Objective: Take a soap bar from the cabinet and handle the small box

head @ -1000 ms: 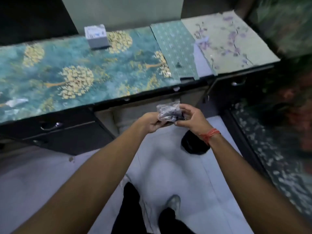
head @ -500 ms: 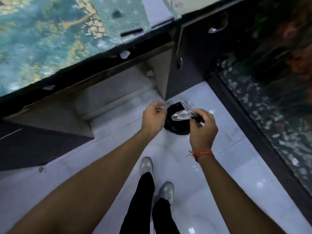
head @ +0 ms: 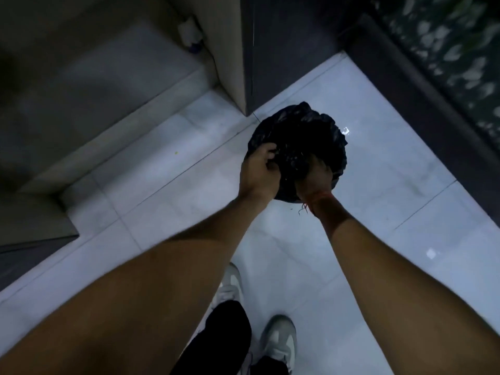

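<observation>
My left hand (head: pixel 259 174) curls loosely at the near left rim of the black bag-lined bin (head: pixel 305 136), fingers bent over the crumpled plastic edge; whether they actually pinch the liner I cannot tell through the blur. My right hand (head: pixel 313 177) reaches down into the mouth of the bin, its fingers lost in the dark plastic, so I cannot tell whether they are closed on anything. A red thread (head: pixel 315 200) circles my right wrist, loose ends hanging. Neither a soap bar nor a small box shows anywhere in view, and what my hands hold, if anything, is hidden. The bin stands on the pale glossy tiled floor (head: pixel 392 212), just beside the corner of the dark cabinet (head: pixel 292 50). To the left, a shadowed recess (head: pixel 94 90) opens under the counter. Below my forearms, my light grey shoes (head: pixel 278 339) and dark trouser leg (head: pixel 224 336) are on the tiles. A dark speckled surface (head: pixel 460 50) fills the far right corner.
</observation>
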